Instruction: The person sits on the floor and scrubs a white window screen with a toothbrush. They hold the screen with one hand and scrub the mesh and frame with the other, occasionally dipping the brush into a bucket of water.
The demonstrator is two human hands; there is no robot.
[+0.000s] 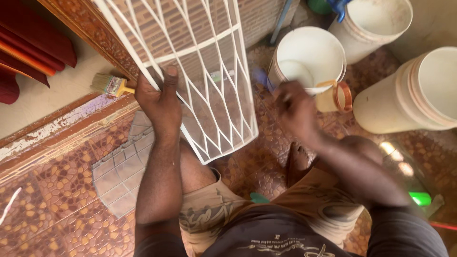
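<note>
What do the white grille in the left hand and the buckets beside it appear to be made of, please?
The white grille looks like welded metal rod with a white painted coat: thin stiff bars crossing in diamonds. The left hand grips its edge. The nearest bucket seems to be smooth white plastic, stained, with a thick moulded rim; the large bucket looks alike.

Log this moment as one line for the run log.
left hand: grips white metal grille | right hand: blurred, near white bucket | paintbrush: on ledge
</note>
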